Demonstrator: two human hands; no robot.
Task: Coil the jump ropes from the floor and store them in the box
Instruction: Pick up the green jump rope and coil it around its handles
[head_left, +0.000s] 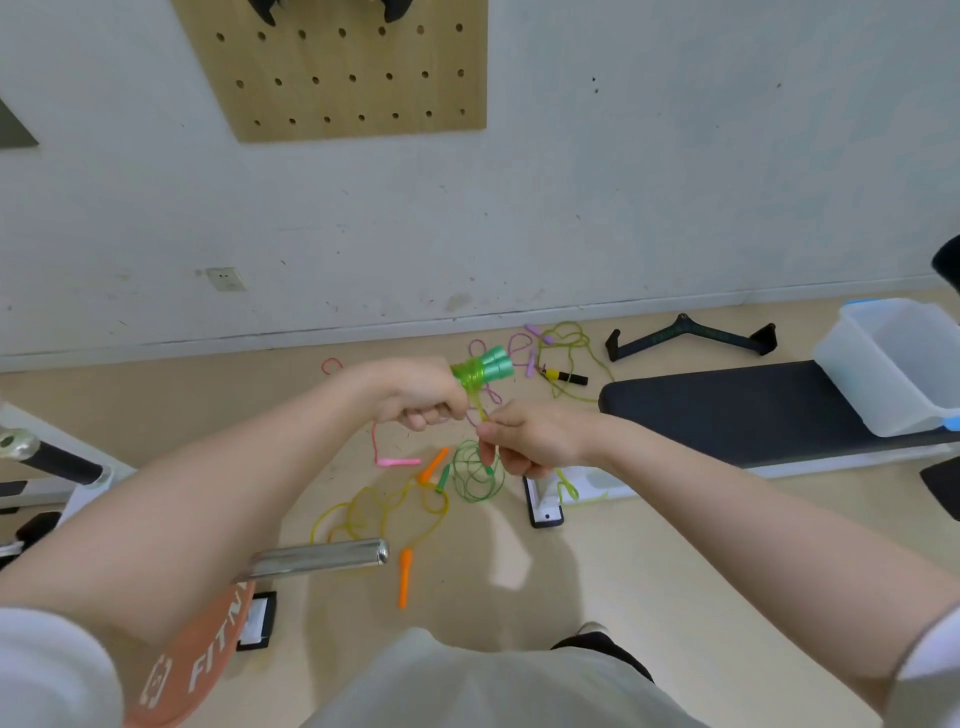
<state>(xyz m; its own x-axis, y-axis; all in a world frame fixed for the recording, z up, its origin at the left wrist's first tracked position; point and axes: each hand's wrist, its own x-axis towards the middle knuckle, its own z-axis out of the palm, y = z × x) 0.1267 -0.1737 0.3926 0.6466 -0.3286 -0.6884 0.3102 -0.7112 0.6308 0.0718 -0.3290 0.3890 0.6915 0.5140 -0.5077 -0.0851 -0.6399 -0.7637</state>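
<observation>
Mid-frame: left hand (423, 402) fisted round translucent green plastic jump-rope handles (485, 368), cord wound on, pointing upper right; right hand (530, 439) just beside, pinching the cord's loose tail below. Clear plastic box (893, 364) far right.

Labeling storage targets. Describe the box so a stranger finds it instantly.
Start at the dark padded bench lying along the floor on the right. At its far right end sits the box, tilted, open side up. It is the only translucent white container in view, with blue trim at its edges, and nothing shows inside it.
</observation>
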